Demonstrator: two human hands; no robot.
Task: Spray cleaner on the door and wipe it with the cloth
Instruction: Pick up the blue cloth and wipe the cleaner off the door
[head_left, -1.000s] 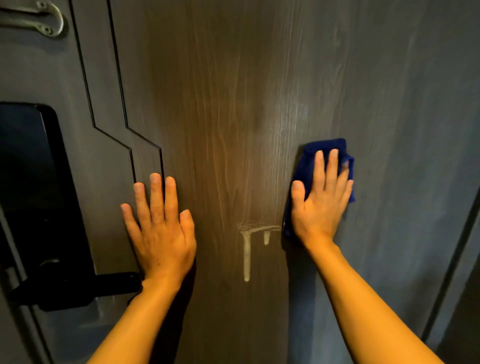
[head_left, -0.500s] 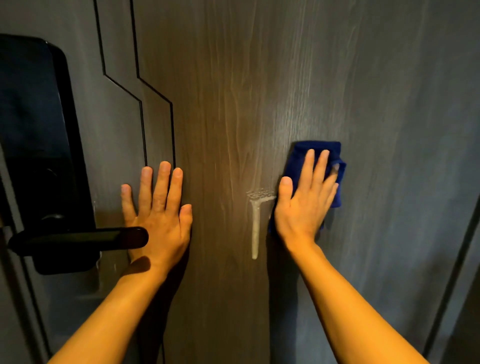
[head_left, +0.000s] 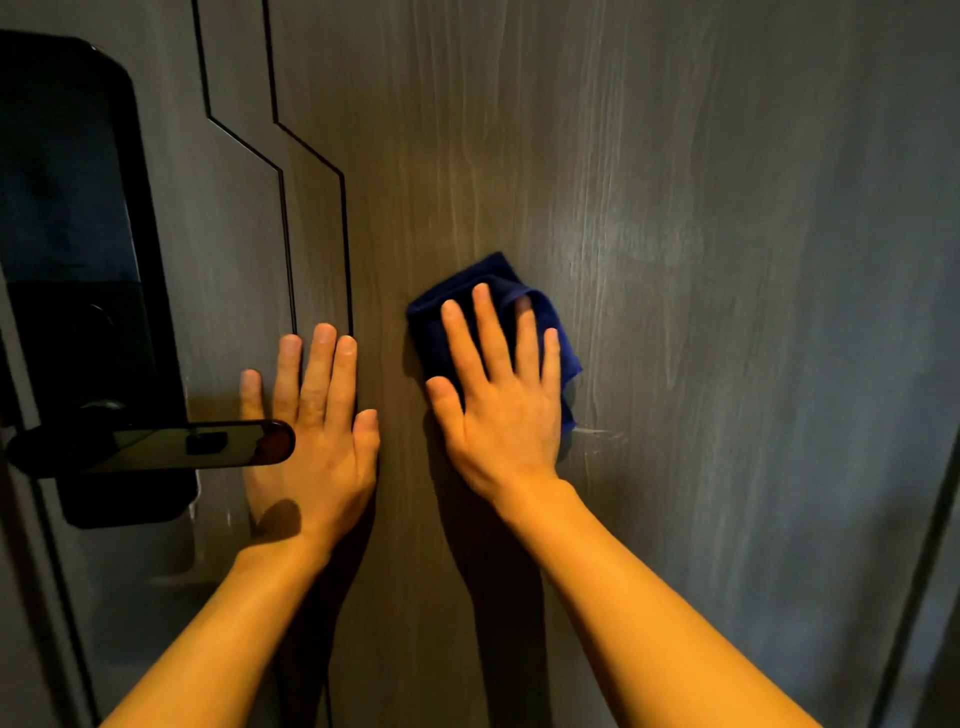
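Wood-grain surface: the door (head_left: 675, 260) is a dark grey-brown panel filling the view, with thin black inlaid lines running down its left part.
Cloth: a dark blue cloth (head_left: 441, 317), folded, lies flat against the door near the centre of the view, just right of the inlaid lines.
Right hand: the right hand (head_left: 501, 410) presses the cloth against the door, palm flat and fingers spread; the hand is open, not clenched around the fabric. The cloth edge shows above the fingertips and along the outer side of the hand.
Left hand: the left hand (head_left: 317, 436) rests flat on the bare door, fingers extended upward, holding nothing. It sits just beside the right hand, apart from the cloth.
Lock: a black lock plate (head_left: 72, 218) is mounted at the left edge.
Handle: a black lever handle (head_left: 156, 446) projects rightward from the plate; its tip overlaps the left hand in view.
Residue: a pale streak (head_left: 597, 432) marks the door just right of the right wrist.
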